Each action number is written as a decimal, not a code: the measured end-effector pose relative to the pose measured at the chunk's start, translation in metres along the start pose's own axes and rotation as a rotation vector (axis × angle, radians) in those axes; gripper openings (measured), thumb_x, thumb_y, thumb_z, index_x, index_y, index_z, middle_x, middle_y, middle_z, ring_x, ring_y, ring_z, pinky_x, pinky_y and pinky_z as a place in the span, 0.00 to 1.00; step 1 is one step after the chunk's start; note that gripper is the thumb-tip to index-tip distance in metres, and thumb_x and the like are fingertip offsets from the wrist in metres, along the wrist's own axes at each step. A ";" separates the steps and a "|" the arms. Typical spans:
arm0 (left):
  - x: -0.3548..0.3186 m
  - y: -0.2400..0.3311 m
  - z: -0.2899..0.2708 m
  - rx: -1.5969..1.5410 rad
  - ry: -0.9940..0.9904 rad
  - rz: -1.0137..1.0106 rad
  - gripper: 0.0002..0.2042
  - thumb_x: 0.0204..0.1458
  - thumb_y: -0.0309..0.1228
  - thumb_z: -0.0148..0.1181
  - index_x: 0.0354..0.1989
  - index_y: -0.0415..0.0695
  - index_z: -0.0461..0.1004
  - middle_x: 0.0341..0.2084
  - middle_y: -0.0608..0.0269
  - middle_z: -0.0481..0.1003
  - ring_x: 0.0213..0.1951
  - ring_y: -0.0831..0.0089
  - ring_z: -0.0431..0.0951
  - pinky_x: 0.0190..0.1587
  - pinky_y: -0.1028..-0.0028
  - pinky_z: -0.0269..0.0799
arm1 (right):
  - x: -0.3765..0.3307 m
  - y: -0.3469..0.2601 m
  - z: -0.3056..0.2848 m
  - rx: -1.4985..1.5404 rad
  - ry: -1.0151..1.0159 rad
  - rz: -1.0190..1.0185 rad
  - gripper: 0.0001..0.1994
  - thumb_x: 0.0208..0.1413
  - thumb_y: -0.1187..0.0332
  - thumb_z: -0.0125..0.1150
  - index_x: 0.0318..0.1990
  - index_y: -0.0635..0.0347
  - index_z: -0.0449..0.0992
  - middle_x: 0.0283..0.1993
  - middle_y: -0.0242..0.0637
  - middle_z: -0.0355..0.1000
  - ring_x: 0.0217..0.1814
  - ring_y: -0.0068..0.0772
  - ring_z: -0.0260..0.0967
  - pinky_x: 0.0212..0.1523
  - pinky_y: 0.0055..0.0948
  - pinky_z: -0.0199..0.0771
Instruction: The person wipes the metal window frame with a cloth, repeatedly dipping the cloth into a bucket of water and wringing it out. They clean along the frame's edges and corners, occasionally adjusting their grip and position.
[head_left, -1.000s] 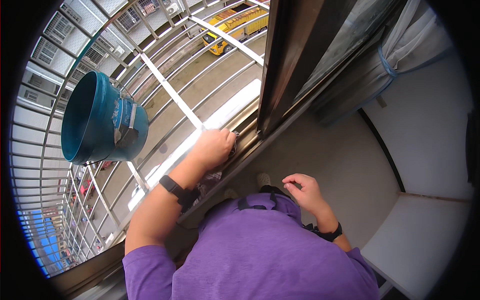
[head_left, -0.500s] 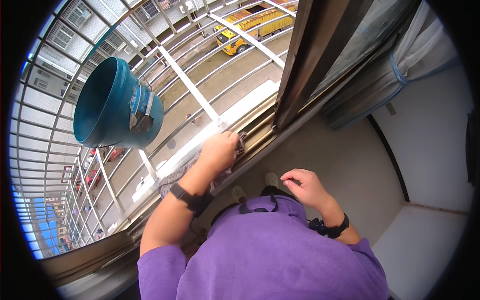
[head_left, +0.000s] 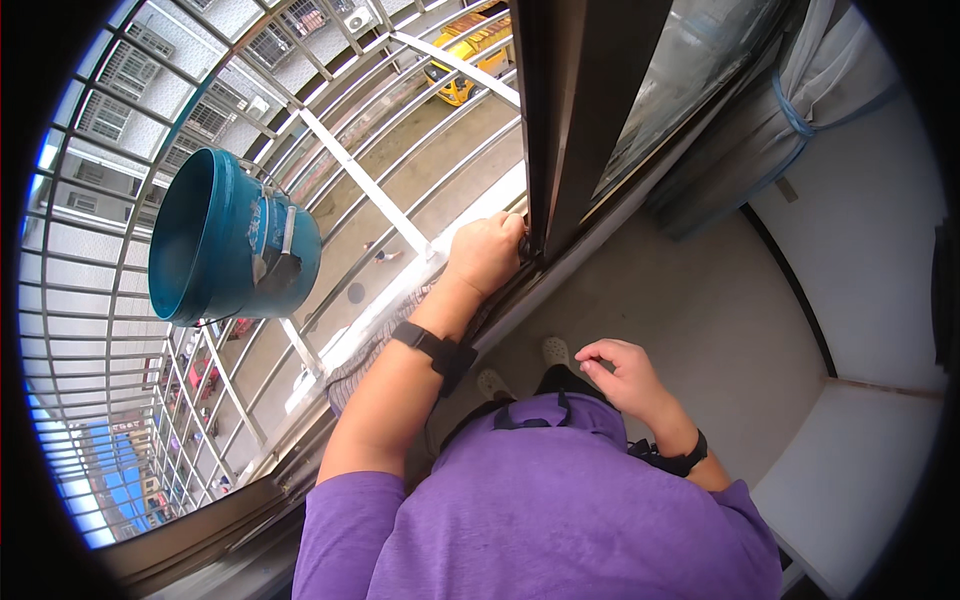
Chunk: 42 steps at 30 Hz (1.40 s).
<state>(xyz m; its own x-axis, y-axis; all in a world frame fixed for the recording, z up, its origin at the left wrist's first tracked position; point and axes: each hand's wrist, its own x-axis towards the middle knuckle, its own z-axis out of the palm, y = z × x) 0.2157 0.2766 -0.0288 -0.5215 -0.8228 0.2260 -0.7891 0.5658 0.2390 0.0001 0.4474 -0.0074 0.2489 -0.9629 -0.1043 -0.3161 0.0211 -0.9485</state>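
My left hand (head_left: 487, 252) is closed around a bunched cloth at the window track (head_left: 492, 318), right against the dark window frame (head_left: 570, 130). A grey striped part of the cloth (head_left: 382, 345) trails back along the sill beneath my forearm. Most of what lies under my fingers is hidden. In front of my body, my right hand (head_left: 628, 380) hovers with nothing in it, thumb and forefinger apart and the other fingers loosely curled. A blue-green bucket (head_left: 235, 240) lies tilted in the window cage, left of my left hand.
Metal bars (head_left: 350, 165) form a cage outside the window, high above a street with a yellow truck (head_left: 465, 60). At the right, a tied curtain (head_left: 770, 140) hangs beside the glass pane (head_left: 665, 75). My light clogs (head_left: 556, 350) stand on the floor below.
My left hand has slid up and to the right along the track with the cloth, reaching the window frame. My right hand stays nearly in the same place before my body.
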 end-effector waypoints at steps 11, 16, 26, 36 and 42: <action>-0.143 -0.040 -0.077 0.071 -0.227 -0.019 0.05 0.42 0.25 0.54 0.29 0.46 0.69 0.22 0.57 0.71 0.26 0.54 0.75 0.28 0.58 0.71 | -0.012 0.017 -0.015 0.065 0.097 0.090 0.05 0.54 0.78 0.57 0.38 0.65 0.77 0.34 0.39 0.76 0.36 0.29 0.74 0.38 0.25 0.73; -0.071 -0.031 -0.048 0.051 -0.208 0.146 0.04 0.42 0.26 0.54 0.27 0.43 0.66 0.22 0.55 0.71 0.25 0.53 0.74 0.27 0.58 0.71 | -0.020 0.028 -0.020 0.075 0.207 0.091 0.05 0.53 0.78 0.59 0.37 0.67 0.77 0.33 0.39 0.76 0.35 0.27 0.73 0.38 0.25 0.73; -0.119 -0.020 -0.070 0.068 -0.229 -0.188 0.05 0.38 0.23 0.55 0.27 0.43 0.69 0.22 0.56 0.73 0.27 0.54 0.76 0.30 0.59 0.72 | 0.043 -0.014 0.002 0.000 -0.136 -0.137 0.05 0.54 0.76 0.58 0.37 0.63 0.77 0.33 0.40 0.75 0.33 0.37 0.73 0.34 0.29 0.72; -0.130 -0.033 -0.071 0.087 -0.231 -0.022 0.06 0.37 0.23 0.55 0.25 0.42 0.66 0.19 0.56 0.70 0.22 0.56 0.74 0.24 0.60 0.70 | 0.007 0.015 -0.010 0.035 0.146 0.099 0.05 0.53 0.78 0.58 0.37 0.65 0.77 0.32 0.37 0.75 0.33 0.28 0.73 0.36 0.25 0.72; -0.085 -0.020 -0.040 -0.025 0.033 -0.012 0.05 0.39 0.23 0.55 0.26 0.43 0.67 0.21 0.56 0.70 0.23 0.57 0.74 0.26 0.61 0.71 | 0.029 -0.013 0.002 -0.016 0.002 -0.041 0.05 0.53 0.78 0.58 0.37 0.65 0.77 0.32 0.38 0.75 0.34 0.31 0.73 0.36 0.26 0.72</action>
<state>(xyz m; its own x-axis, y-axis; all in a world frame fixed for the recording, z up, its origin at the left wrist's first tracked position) 0.2884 0.3372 -0.0147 -0.5005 -0.8277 0.2540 -0.7868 0.5572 0.2653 0.0133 0.4195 0.0009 0.2604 -0.9633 -0.0648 -0.3202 -0.0228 -0.9471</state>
